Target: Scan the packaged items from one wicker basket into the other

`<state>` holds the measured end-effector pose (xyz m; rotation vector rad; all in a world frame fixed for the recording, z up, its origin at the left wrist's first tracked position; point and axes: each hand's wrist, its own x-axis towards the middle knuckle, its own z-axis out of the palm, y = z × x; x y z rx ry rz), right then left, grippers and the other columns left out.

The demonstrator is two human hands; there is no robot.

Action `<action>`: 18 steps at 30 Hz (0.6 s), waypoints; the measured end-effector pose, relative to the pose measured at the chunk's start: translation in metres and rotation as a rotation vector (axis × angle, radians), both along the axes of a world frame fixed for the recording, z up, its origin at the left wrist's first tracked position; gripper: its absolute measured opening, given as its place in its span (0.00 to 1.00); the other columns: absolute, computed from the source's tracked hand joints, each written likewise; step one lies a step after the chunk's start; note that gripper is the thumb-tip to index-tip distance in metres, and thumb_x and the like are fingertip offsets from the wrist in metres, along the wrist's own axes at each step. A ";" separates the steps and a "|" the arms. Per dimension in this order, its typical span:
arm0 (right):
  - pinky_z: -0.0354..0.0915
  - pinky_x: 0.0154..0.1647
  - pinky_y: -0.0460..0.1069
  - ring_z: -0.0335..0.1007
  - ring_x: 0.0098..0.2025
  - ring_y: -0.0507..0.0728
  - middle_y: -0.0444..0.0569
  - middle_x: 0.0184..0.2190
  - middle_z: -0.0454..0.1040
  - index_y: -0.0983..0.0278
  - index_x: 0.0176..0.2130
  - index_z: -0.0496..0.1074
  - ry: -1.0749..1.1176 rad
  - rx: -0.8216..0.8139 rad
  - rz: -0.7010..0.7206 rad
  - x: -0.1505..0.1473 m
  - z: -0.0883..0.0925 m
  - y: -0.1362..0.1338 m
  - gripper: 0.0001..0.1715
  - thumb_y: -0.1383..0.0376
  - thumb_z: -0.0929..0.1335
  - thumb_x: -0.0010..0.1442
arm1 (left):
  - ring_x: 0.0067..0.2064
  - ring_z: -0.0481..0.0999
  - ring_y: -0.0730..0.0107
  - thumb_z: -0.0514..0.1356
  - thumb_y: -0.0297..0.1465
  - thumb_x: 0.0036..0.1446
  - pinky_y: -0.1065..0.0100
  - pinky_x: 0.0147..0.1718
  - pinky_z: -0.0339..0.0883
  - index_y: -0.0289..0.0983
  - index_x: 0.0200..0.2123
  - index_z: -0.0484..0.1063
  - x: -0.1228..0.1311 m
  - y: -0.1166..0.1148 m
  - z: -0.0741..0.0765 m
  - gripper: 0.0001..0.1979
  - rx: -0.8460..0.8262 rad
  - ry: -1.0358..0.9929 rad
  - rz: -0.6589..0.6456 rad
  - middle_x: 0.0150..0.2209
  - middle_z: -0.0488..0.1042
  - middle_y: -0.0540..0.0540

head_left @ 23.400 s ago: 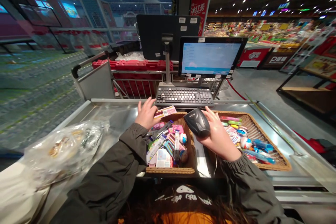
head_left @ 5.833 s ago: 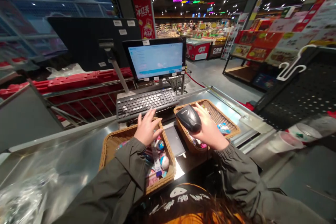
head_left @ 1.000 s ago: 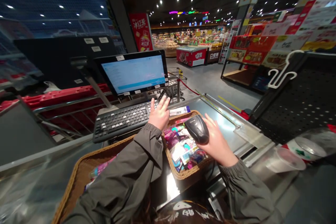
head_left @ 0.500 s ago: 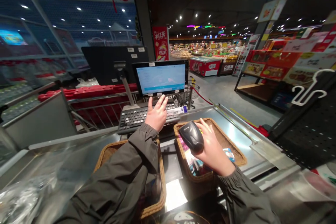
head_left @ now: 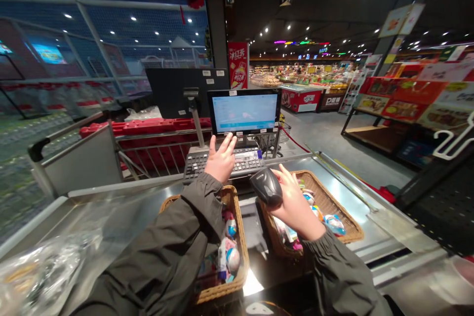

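My left hand [head_left: 221, 159] hovers over the keyboard [head_left: 198, 160], fingers stretched out and a little apart, holding nothing. Behind it stands a monitor [head_left: 245, 112] with a lit blue-white screen. My right hand [head_left: 294, 202] is wrapped round a black barcode scanner [head_left: 266, 187], which it holds above the right wicker basket [head_left: 346, 207]. Several small colourful packages [head_left: 334, 224] lie in that basket. Under my left forearm is another wicker basket [head_left: 242, 252], partly hidden, with blue, white and pink packages [head_left: 232, 259] inside.
A metal counter [head_left: 129, 217] carries the baskets. Clear plastic bags [head_left: 48, 266] lie at its left end. A second monitor [head_left: 166, 91] shows its back. Beyond stand metal rails, a shelf of red boxes [head_left: 403, 101] and a white hanger [head_left: 454, 140] at right.
The view has swung left, so the scene sits further right. My right hand with the scanner shifts left relative to the basket, uncovering more packages. My left hand stays outstretched over the keyboard.
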<state>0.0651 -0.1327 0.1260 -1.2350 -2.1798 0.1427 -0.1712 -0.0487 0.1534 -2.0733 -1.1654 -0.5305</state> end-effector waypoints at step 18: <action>0.40 0.64 0.76 0.46 0.69 0.75 0.58 0.59 0.67 0.63 0.54 0.71 -0.005 -0.046 0.094 -0.032 0.007 0.018 0.33 0.67 0.69 0.46 | 0.69 0.52 0.51 0.53 0.21 0.59 0.37 0.64 0.18 0.34 0.30 0.78 -0.027 -0.009 0.001 0.14 -0.036 -0.006 0.051 0.65 0.60 0.36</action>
